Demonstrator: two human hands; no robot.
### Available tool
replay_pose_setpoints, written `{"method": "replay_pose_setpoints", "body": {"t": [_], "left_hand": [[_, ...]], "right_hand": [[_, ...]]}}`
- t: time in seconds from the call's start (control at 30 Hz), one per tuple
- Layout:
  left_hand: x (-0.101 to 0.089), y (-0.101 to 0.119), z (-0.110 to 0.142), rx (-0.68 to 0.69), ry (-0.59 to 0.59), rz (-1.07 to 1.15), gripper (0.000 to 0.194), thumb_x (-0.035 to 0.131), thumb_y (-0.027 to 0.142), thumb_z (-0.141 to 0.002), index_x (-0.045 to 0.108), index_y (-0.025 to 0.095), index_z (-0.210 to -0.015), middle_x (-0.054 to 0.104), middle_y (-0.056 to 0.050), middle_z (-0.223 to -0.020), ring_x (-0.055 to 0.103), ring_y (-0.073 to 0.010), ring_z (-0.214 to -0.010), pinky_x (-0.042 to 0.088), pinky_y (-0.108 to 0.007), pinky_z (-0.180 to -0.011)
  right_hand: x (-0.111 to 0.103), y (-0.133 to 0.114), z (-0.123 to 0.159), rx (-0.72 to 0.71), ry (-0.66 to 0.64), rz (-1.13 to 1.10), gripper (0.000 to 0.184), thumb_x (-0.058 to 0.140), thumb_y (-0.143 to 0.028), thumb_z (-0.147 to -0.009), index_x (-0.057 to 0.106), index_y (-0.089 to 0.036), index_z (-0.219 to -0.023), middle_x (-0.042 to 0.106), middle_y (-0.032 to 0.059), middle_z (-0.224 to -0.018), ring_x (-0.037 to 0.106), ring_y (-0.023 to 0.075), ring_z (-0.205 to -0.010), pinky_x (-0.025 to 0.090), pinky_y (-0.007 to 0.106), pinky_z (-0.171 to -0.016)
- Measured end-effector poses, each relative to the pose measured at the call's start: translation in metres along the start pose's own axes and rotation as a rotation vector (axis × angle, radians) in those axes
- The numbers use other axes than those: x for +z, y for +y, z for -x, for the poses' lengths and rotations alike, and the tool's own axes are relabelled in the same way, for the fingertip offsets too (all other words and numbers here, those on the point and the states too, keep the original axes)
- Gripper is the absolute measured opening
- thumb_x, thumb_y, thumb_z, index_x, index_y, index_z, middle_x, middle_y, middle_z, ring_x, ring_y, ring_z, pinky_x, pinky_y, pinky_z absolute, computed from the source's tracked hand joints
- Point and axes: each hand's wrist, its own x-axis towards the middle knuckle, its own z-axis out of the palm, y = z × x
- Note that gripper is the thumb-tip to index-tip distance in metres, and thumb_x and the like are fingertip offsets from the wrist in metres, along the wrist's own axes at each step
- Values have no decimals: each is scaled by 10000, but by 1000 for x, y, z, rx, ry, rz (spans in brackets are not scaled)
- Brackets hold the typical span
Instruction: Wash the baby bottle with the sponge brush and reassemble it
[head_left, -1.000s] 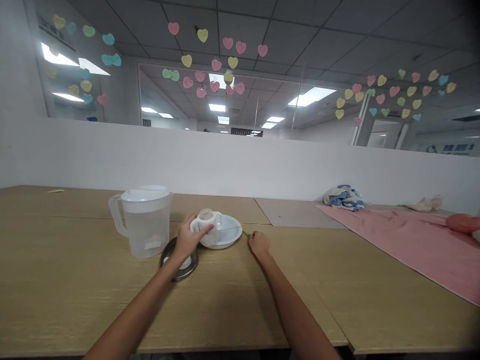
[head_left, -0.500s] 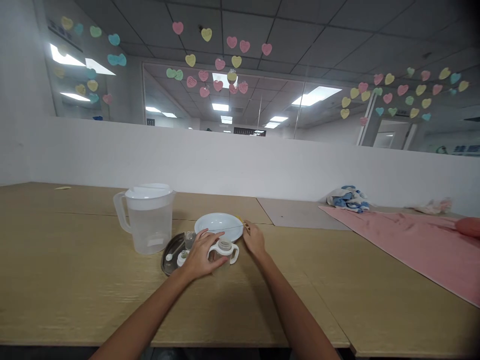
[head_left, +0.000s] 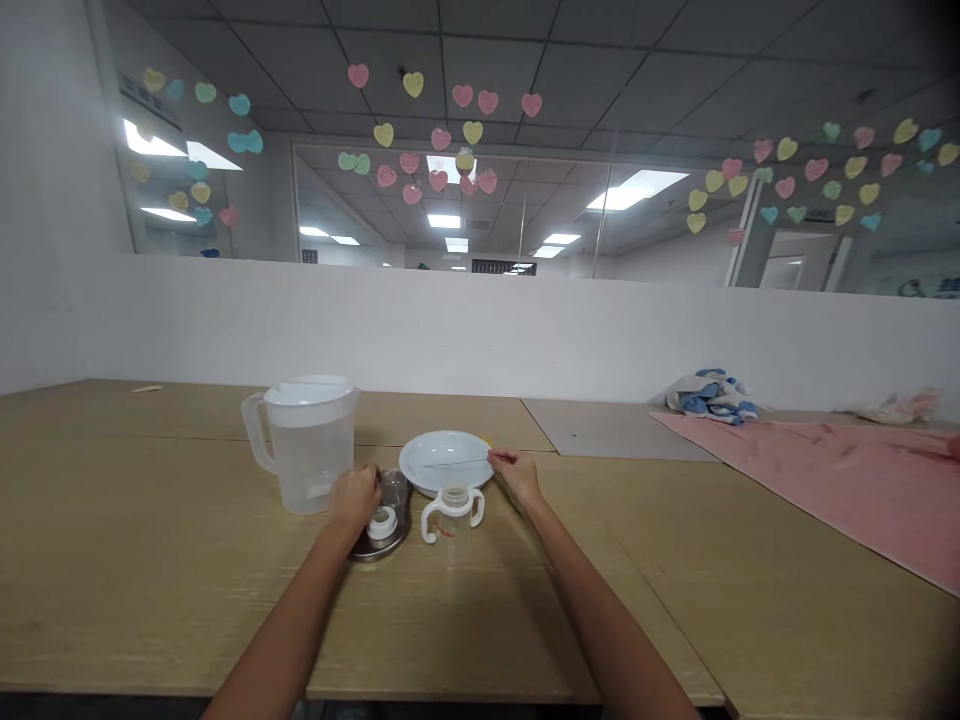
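My left hand rests at the edge of a dark metal tray, its fingers against a clear plastic piece. A white screw part sits on the tray just below those fingers. My right hand pinches a thin rod, which reaches left across a white plate. In front of the plate stands a clear baby bottle with two white handles, touched by neither hand. To the left of the tray is a plastic water pitcher with a white lid.
Everything stands on a light wooden table with a low white partition behind it. A pink mat covers the right side, and a blue-and-white cloth lies at the back right.
My left hand has let go of the two-handled bottle, which now stands in front of the plate. That hand has moved left onto the tray's edge. My right hand stays near the plate.
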Motion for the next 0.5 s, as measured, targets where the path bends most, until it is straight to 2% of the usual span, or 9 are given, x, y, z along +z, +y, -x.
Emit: {"method": "replay_pose_setpoints", "body": {"t": [0.1,0.23,0.37,0.5], "left_hand": [[7,-6,-3,9,-78,14,186,460,150,-777,646,151,-769,690,-133,-811,646,-224,-750,415,-266,-608],[6,-8,-3,26,-112,69,135,532,145,-733,654,187,-769,701,-83,-804,645,-189,-761,412,-236,-621],[-1,-6,-3,-14,-73,97,119,543,158,-717,654,179,-755,696,-78,-766,641,-190,-745,408,-236,-617],[-12,-3,-3,-107,35,94,221,450,258,-801,644,152,-788,680,-112,-768,638,-217,-744,413,-262,-612]], "right_hand": [[5,-7,5,-69,-44,44,212,612,-248,-658,708,-144,-816,709,56,-780,629,172,-677,485,276,-663],[11,-16,16,-282,-45,368,175,563,-159,-702,713,-182,-788,704,40,-793,612,172,-715,456,281,-709],[13,-20,22,-358,-41,575,206,532,-120,-743,712,-202,-802,702,35,-822,611,168,-786,426,257,-743],[14,-21,24,-403,-49,665,227,504,-118,-769,706,-216,-798,692,33,-819,603,164,-789,408,252,-743]]}}
